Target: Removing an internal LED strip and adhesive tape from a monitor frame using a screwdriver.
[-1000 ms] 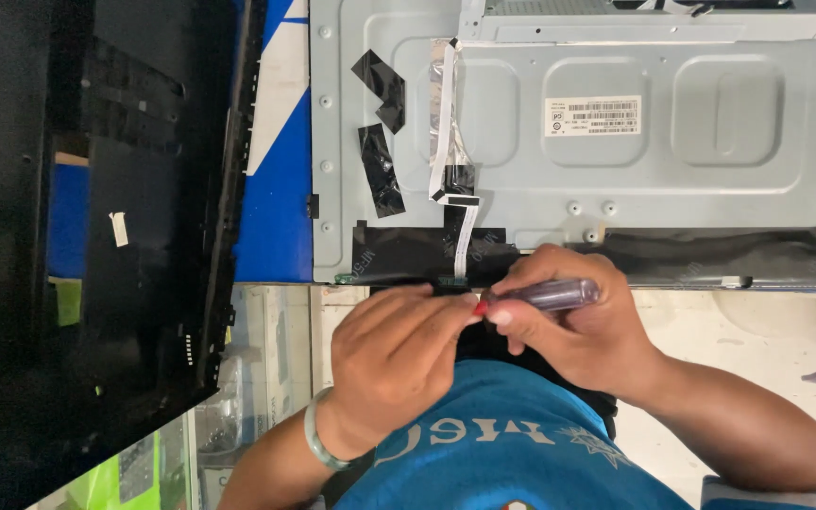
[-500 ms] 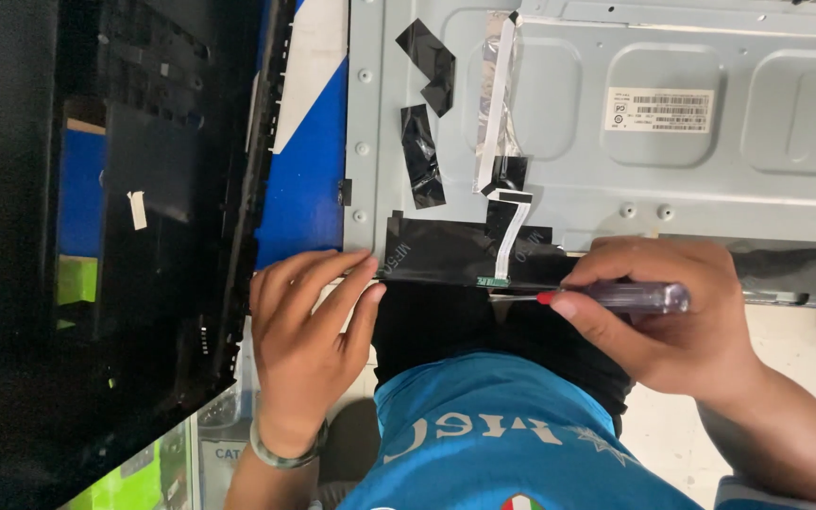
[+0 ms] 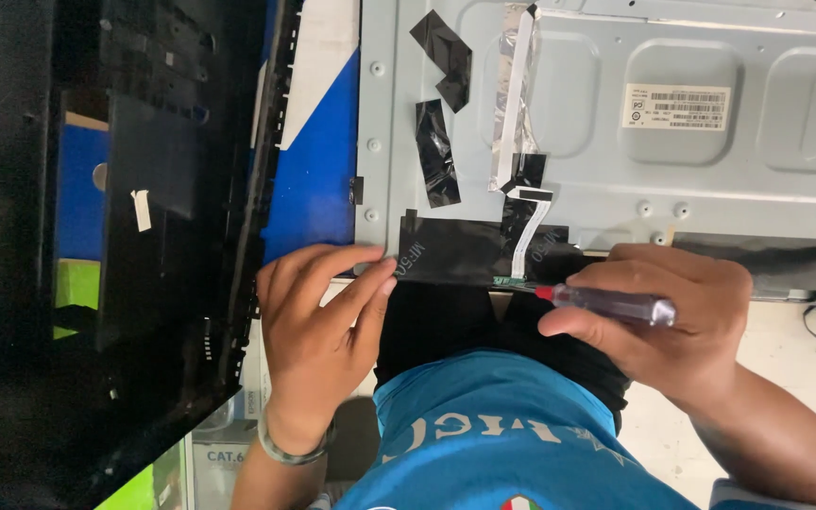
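The right hand point(image 3: 658, 326) is closed around a screwdriver point(image 3: 606, 304) with a clear purplish handle and a red collar. The fingers wrap over the handle, and the tool lies nearly level, pointing left. Its tip meets the near edge of a black strip point(image 3: 465, 253) that runs along the lower border of a grey metal panel point(image 3: 616, 113). The exact spot where the tip touches is too small to make out.

The left hand point(image 3: 318, 316) holds nothing. Its fingers are stretched out and close together, lying flat, with the fingertips point(image 3: 380, 274) pressed on the left end of the black strip. A bracelet point(image 3: 290, 446) sits on that wrist.

A white ribbon cable point(image 3: 526, 236) crosses the strip just left of the screwdriver tip and runs up onto the panel, where a longer white band point(image 3: 514, 94) continues toward the top. Three pieces of black tape point(image 3: 438, 151) are stuck on the panel to the left of the cable. A white label point(image 3: 676, 106) sits on a raised part of the panel, well to the right.

To the left of the panel, a black plastic cover point(image 3: 144, 236) lies over a blue surface point(image 3: 318, 161). The person's blue shirt point(image 3: 493, 434) fills the lower middle of the view, between the two forearms.
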